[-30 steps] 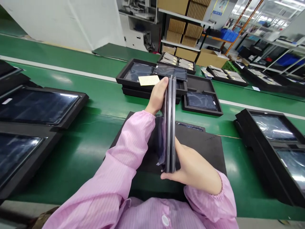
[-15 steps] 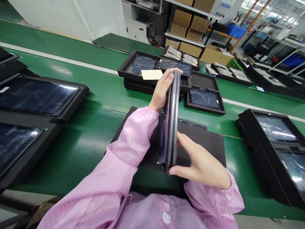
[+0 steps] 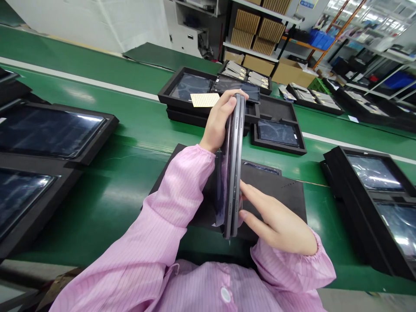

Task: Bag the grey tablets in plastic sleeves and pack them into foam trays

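Observation:
Two slim dark tablets (image 3: 233,173) stand on edge, pressed face to face, their grey sides with speaker holes towards me. My left hand (image 3: 218,123) is closed around their far upper end, thumb on the left side and fingers over the top. Clear film hangs along the left screen. My right hand (image 3: 276,219) lies against the right face near the lower end, thumb and fingers stretched apart; some fingertips are hidden. Beneath the tablets is a black foam sheet or tray (image 3: 276,190), with a strip of dark glossy surface showing at its far edge.
Black trays holding tablets stand at left (image 3: 91,143) and right (image 3: 360,195). Farther back are stacked trays (image 3: 188,115), a yellow dotted sticker sheet (image 3: 204,100) and a tray with one tablet (image 3: 277,133). The green bench (image 3: 130,182) runs across; shelves with cartons (image 3: 256,26) stand behind.
My right thumb has moved off the tablets' lower edge onto the right face. The tablets have straightened slightly and sit more evenly together. My left hand keeps its grip.

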A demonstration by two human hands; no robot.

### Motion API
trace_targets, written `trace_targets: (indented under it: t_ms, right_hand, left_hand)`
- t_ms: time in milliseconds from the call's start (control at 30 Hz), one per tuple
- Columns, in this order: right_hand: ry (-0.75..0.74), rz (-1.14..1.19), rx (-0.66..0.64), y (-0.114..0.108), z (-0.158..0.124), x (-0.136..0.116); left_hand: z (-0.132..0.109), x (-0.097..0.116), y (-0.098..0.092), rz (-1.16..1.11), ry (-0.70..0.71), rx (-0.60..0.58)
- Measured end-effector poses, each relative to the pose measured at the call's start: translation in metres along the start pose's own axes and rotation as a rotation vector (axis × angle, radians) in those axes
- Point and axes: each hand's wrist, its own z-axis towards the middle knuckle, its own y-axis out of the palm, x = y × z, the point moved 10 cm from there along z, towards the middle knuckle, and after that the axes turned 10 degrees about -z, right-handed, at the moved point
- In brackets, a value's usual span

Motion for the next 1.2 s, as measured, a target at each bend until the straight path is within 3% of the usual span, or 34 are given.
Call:
trace_targets:
  t_ms: [733, 1000, 1200]
  right_hand:
    - [0.087, 0.07, 0.045, -0.001, 0.004, 0.006]
    - [0.105, 0.026, 0.061, -0.004, 0.005, 0.006]
    - [0.083, 0.054, 0.095, -0.006, 0.004, 0.004]
  left_hand:
    - [0.005, 0.005, 0.001, 0.103, 0.124, -0.013]
    - [0.008, -0.006, -0.005, 0.054, 0.063, 0.049]
    - [0.003, 0.005, 0.004, 0.107, 0.104, -0.017]
